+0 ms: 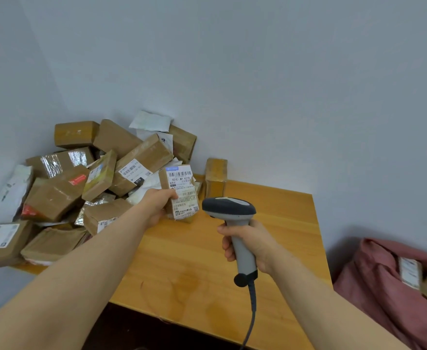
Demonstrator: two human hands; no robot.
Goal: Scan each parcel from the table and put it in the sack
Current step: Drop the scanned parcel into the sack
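The left hand holds a small brown cardboard parcel with a white printed label upright at the back part of the light wooden table. The thumb presses on the label, and the other fingers are hidden behind the parcel. The right hand is curled tightly around the handle of a grey handheld barcode scanner above the table's middle. A heap of brown cardboard parcels covers the table's left part. A pink cloth sack lies right of the table, with one labelled parcel inside.
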